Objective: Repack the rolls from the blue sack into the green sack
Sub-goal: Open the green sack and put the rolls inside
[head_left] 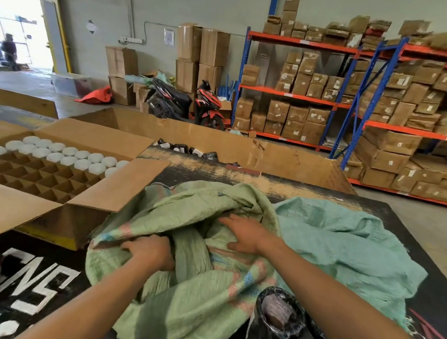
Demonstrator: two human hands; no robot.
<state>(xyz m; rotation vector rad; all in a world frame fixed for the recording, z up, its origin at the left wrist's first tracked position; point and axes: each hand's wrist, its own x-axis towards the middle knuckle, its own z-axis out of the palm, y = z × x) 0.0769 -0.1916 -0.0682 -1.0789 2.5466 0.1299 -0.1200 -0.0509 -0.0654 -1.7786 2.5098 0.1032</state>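
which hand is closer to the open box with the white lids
Left. The left hand grips the green sack's edge just right of the box; the right hand rests flat on the sack, farther right.

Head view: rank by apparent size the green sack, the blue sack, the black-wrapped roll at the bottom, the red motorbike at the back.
1. green sack
2. blue sack, partly tucked behind the green one, so its full extent is unclear
3. and 4. black-wrapped roll and red motorbike look alike in frame; the bike is far off, so not ranked.
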